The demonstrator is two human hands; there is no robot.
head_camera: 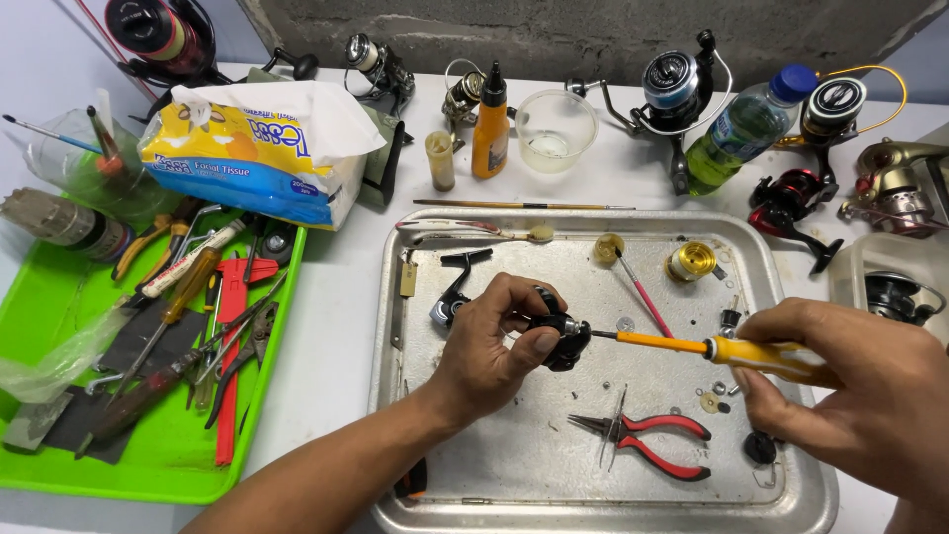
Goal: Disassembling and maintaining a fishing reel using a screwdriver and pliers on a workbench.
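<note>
Right, the left hand (494,346) has its grip pinched around a small black reel part (561,336), holding it up over the metal tray (494,475). The right hand (860,386) is wrapped tight round the yellow handle of a screwdriver (732,348), shaft level and pointing left, its tip meeting the reel part just beside the left thumb.

Below them on the tray lie red-handled pliers (647,440), jaws pointing left. Near the right hand sit small washers and a black cap (759,447). Further up the tray: a gold spool (690,261), a pink-handled brush (643,297) and a black reel handle (457,287) at the left.

Beyond the tray on the white surface (336,326) stand an orange oil bottle (489,124), a clear plastic cup (556,129) and a green drinks bottle (741,129), with several fishing reels along the back wall. Off to the left, a tissue pack (262,148) rests by a green tray (59,316) full of hand tools.
</note>
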